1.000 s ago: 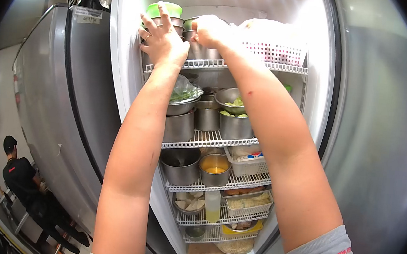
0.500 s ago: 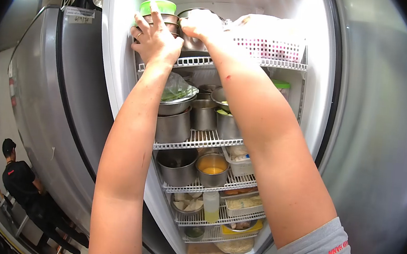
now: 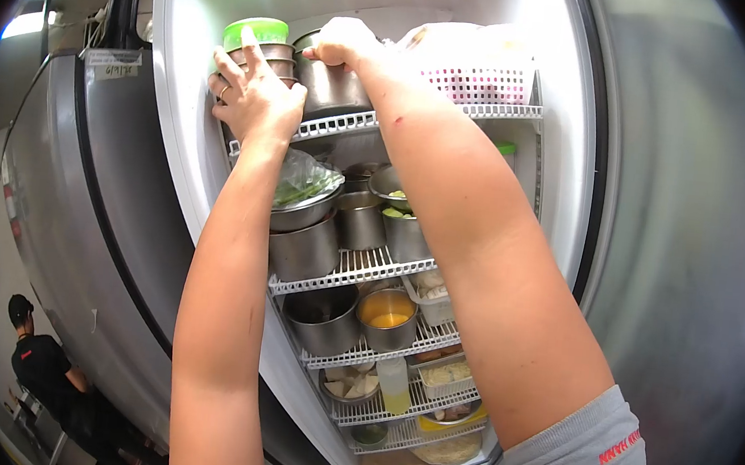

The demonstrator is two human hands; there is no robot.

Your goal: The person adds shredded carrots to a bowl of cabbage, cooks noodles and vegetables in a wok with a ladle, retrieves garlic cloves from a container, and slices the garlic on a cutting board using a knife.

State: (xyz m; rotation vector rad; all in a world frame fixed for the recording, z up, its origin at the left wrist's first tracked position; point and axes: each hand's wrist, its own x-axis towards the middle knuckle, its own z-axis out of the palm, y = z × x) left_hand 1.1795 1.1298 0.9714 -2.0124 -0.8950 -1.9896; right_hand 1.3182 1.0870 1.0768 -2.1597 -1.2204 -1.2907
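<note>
On the top shelf of an upright fridge, my left hand (image 3: 255, 100) lies spread against a stack of metal containers (image 3: 275, 55), topped by a bright green lid (image 3: 255, 33). Beside it, my right hand (image 3: 344, 43) has its fingers curled over the rim of a large metal pot (image 3: 331, 89). The pot stands close to the stack, at its right. A white perforated basket (image 3: 485, 84) is to the right of the pot, partly washed out by light. The inside of the pot is hidden.
Lower shelves hold a bag of greens (image 3: 304, 179), metal pots (image 3: 304, 248), a pot with yellow liquid (image 3: 387, 313) and a plastic bottle (image 3: 394, 384). The open fridge door (image 3: 688, 218) is at the right. A person in black (image 3: 49, 376) stands at the far left.
The view has tilted and shifted, so the shelves appear further left. The large pot shows more clearly beside the stack, with my right hand at its rim. My left hand stays against the stack.
</note>
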